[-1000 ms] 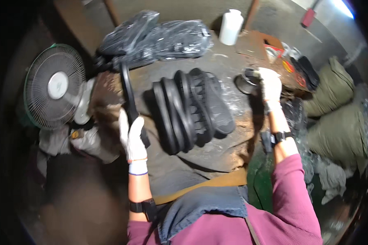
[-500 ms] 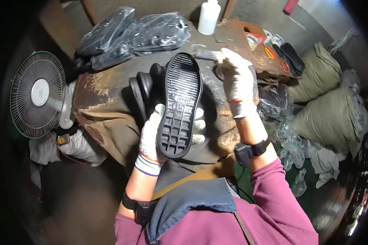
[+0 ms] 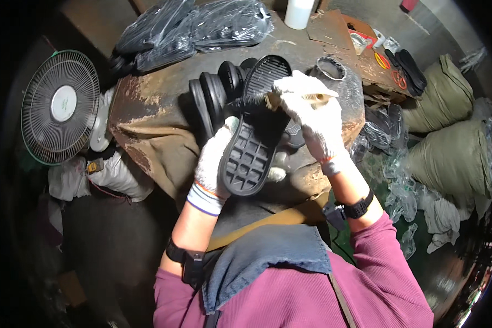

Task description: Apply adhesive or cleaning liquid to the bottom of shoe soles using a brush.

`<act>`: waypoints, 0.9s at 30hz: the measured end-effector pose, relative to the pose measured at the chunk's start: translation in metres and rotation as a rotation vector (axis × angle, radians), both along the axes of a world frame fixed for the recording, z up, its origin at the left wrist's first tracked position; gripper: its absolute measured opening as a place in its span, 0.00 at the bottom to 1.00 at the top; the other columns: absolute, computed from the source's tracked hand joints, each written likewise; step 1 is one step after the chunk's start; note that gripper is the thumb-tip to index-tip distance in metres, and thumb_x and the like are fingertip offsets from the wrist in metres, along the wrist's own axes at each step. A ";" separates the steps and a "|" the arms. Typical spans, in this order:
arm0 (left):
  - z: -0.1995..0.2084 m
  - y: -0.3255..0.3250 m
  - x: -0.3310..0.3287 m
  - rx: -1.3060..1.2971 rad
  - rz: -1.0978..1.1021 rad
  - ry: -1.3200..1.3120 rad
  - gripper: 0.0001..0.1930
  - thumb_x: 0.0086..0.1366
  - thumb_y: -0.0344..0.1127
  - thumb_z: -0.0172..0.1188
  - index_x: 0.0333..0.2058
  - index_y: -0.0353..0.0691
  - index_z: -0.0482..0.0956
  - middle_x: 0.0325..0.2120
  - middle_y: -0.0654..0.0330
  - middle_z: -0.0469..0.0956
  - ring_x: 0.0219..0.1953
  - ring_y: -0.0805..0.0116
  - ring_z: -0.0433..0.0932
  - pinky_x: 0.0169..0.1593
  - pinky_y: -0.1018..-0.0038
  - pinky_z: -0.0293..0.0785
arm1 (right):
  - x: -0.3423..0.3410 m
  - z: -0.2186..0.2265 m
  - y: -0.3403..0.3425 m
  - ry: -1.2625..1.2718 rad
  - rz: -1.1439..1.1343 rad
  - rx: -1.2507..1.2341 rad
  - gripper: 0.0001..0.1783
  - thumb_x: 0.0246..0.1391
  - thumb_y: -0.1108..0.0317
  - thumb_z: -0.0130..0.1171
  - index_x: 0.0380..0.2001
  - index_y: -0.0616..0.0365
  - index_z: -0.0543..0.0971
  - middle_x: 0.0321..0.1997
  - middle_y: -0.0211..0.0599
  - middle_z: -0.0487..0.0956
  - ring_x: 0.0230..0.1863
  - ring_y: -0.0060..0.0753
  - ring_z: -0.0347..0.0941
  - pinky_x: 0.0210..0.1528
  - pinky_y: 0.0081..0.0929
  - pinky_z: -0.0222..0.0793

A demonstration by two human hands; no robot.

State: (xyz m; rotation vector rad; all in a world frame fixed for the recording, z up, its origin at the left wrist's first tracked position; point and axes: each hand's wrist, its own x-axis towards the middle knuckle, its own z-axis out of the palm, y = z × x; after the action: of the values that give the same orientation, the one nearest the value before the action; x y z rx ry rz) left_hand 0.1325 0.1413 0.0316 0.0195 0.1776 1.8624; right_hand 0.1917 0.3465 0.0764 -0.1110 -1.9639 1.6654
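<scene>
My gloved left hand (image 3: 213, 161) grips a black shoe sole (image 3: 249, 158) by its lower part, ribbed inner side up. The sole tilts slightly, its upper end away from me. In my gloved right hand (image 3: 314, 112) is a brush (image 3: 249, 104) with a pale handle. Its dark bristles lie across the middle of the sole and seem to touch it. Behind the left hand, several black soles (image 3: 213, 95) stand on edge in a row on the worn table (image 3: 164, 90). A round open pot (image 3: 331, 69) stands just beyond my right hand.
Plastic-wrapped black bundles (image 3: 224, 27) lie at the table's far edge, beside a white bottle (image 3: 299, 13). A fan (image 3: 63, 104) is at left. Scissors (image 3: 399, 79) rest on a side surface at right, near stuffed green sacks (image 3: 448, 156).
My right hand has moved left and nearer with the brush, from beside the pot onto the sole. The sole has tilted a little. The whole view has shifted slightly.
</scene>
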 end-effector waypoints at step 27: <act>-0.016 0.014 -0.033 -0.413 0.476 0.446 0.24 0.61 0.61 0.69 0.39 0.44 0.86 0.35 0.53 0.84 0.33 0.50 0.82 0.37 0.58 0.80 | 0.032 -0.016 -0.043 0.064 0.163 0.255 0.10 0.58 0.67 0.71 0.41 0.55 0.91 0.48 0.31 0.90 0.53 0.33 0.83 0.72 0.43 0.66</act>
State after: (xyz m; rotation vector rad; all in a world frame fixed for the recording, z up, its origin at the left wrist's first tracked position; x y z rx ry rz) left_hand 0.0991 0.1555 0.0158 0.1166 0.9411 2.2358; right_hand 0.2232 0.3032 0.0600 0.1999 -2.1648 1.4792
